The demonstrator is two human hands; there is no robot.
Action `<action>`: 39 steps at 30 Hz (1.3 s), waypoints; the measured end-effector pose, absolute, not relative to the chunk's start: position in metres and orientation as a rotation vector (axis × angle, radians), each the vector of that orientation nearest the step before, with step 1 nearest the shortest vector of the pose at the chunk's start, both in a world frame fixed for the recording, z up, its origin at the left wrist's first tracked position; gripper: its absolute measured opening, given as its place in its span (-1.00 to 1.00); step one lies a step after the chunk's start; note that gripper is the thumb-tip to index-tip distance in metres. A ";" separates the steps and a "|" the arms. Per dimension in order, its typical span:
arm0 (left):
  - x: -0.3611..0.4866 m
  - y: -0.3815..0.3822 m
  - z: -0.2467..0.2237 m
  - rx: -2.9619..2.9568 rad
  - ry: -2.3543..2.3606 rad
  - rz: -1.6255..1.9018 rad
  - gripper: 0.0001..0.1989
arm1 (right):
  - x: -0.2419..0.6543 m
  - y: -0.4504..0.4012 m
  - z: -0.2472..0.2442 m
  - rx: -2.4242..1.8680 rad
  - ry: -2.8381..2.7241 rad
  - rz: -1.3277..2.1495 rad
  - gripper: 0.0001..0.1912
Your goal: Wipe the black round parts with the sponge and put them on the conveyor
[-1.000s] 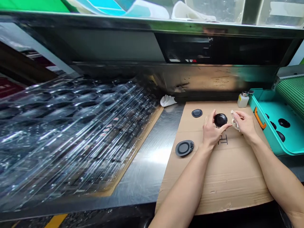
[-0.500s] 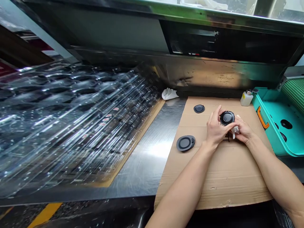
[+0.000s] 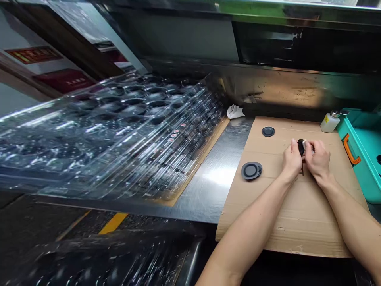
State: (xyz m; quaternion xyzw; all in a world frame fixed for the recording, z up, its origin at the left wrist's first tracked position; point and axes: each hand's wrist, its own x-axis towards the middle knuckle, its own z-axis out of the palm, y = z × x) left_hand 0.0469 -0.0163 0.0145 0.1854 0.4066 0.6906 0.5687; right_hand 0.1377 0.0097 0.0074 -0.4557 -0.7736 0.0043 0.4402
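Over the cardboard sheet (image 3: 285,214), my left hand (image 3: 292,158) is closed on a small black round part (image 3: 301,147). My right hand (image 3: 318,158) is closed beside it, with a bit of white cloth (image 3: 304,144) showing at its fingertips against the part. The part is mostly hidden between the two hands. Two dark parts lie to the left on the cardboard: a smaller oval one (image 3: 268,131) farther back and a larger one with a clip-like edge (image 3: 251,171) nearer.
Clear plastic trays (image 3: 133,131) are stacked on the left of the metal table (image 3: 205,186). A crumpled white cloth (image 3: 235,111) lies behind. A white bottle (image 3: 330,122) stands beside a teal bin (image 3: 361,159) with an orange handle (image 3: 351,150) at the right.
The view has swung left, so the bench appears shifted right. The black part has been tilted from face-up to edge-on, and my hands have closed more tightly round it.
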 end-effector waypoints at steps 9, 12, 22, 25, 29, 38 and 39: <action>0.041 -0.017 0.015 0.328 0.841 1.494 -0.65 | 0.136 0.012 0.008 -1.164 -2.131 -0.099 -0.71; 0.032 -0.014 0.011 0.312 0.867 1.477 -0.66 | 0.142 0.005 0.013 -1.268 -2.222 -0.057 -0.71; 0.026 -0.008 -0.003 0.324 0.863 1.462 -0.65 | 0.154 0.003 0.021 -1.334 -2.353 0.216 -0.71; 0.032 -0.010 -0.006 0.358 0.859 1.477 -0.67 | 0.149 0.004 0.019 -1.499 -2.218 0.137 -0.67; 0.032 -0.009 -0.009 0.302 0.867 1.521 -0.70 | 0.142 -0.003 0.021 -1.284 -2.356 0.302 -0.73; 0.030 -0.008 -0.011 0.299 0.916 1.538 -0.67 | 0.155 -0.001 0.028 -1.298 -2.435 0.365 -0.78; 0.031 -0.008 -0.011 0.304 0.920 1.530 -0.68 | 0.154 0.000 0.027 -1.308 -2.429 0.370 -0.77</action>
